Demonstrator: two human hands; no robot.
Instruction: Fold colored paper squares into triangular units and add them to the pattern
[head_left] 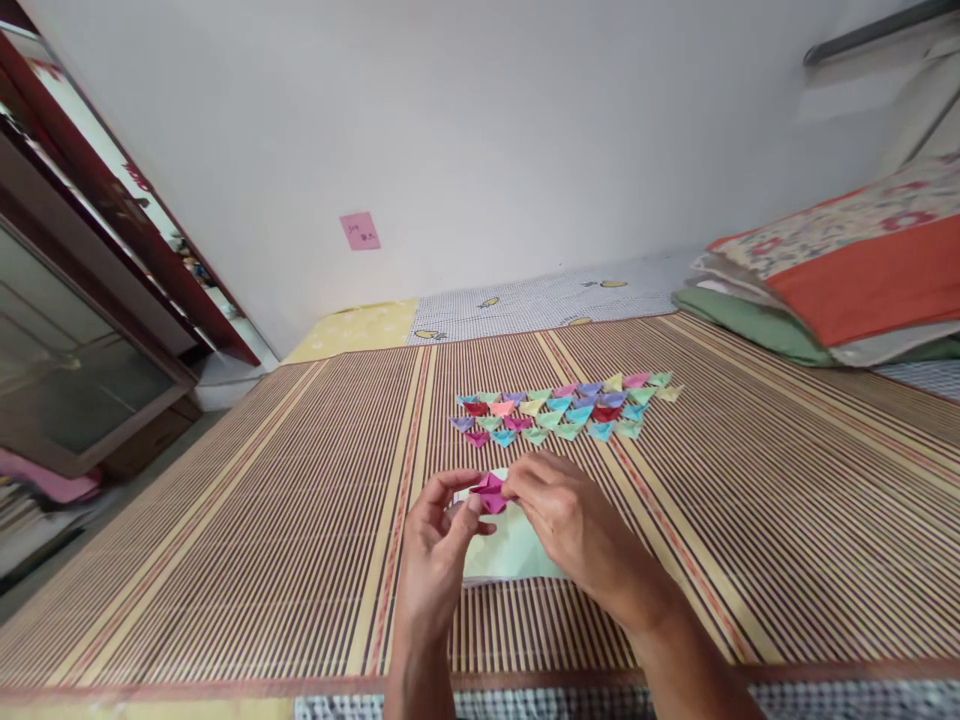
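A small magenta folded paper piece [491,494] is held between both hands, above a pale green pad of paper [514,553]. My left hand [442,520] pinches its left side between thumb and fingers. On its right side my right hand [559,505] closes its fingertips, which are partly hidden behind the hand. Just beyond the hands, several rows of small folded paper pieces [551,419] in many colours lie on the striped mat.
The striped bamboo mat [300,520] covers the bed. Folded bedding [862,270] is piled at the right by the white wall. A pink note [360,231] is stuck on that wall. A doorway with a dark red frame [150,200] stands at the left.
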